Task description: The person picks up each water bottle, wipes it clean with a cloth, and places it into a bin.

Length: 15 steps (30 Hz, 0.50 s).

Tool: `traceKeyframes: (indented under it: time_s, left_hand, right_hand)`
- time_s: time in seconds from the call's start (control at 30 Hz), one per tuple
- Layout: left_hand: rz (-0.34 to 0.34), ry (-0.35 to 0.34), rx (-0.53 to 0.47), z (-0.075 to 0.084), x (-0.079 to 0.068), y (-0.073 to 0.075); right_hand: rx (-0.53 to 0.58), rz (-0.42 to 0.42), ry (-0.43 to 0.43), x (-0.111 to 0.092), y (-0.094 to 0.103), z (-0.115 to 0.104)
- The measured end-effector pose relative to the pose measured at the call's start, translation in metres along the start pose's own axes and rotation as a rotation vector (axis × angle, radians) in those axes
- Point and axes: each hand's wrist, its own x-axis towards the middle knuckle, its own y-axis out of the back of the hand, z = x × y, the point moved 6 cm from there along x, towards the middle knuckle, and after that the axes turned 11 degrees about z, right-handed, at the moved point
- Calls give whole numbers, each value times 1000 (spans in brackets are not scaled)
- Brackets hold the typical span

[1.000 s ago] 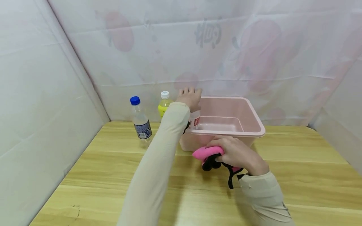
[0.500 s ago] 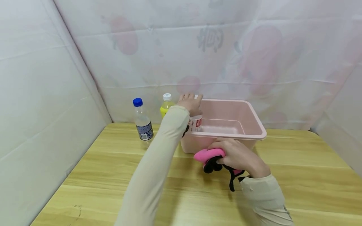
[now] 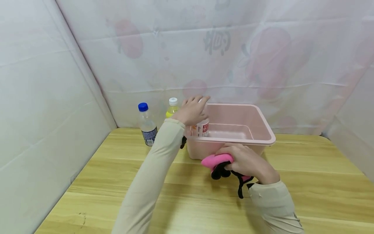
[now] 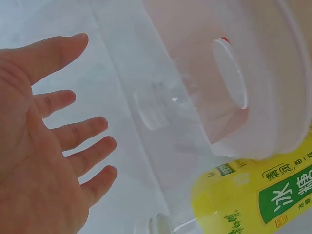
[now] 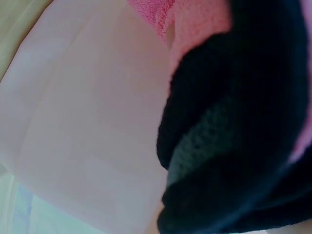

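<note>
A pink plastic bin [image 3: 233, 140] stands at the back of the wooden table. At its left end is a clear bottle [image 3: 205, 128] with a red and white label, partly behind the rim. My left hand [image 3: 190, 111] is over that end, and in the left wrist view its fingers [image 4: 80, 131] are spread, apart from the bottle's capped top [image 4: 153, 106]. My right hand [image 3: 246, 160] grips a pink and black plush toy [image 3: 216, 160] in front of the bin's near wall. The toy [image 5: 195, 141] covers much of the right wrist view.
Left of the bin stands a yellow drink bottle [image 3: 172, 109] with a white cap, partly hidden by my left hand. Further left is a clear bottle [image 3: 148, 125] with a blue cap. A printed curtain [image 3: 163, 58] hangs behind the wooden table [image 3: 117, 182].
My left hand has drawn back from the bottle in the bin, a little to the left and toward me. My right hand still holds the plush toy in much the same place.
</note>
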Motion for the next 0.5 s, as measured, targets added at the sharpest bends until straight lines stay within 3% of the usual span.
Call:
traceKeyframes:
  time_s: [0.27,0.5]
  left_hand:
    - [120,-89,-10,2,-21,13]
    - [296,-197,-49,2,-49,22]
  right_hand:
    - [12,11,-6,0,1,0]
    - [11,14,1,0,3,1]
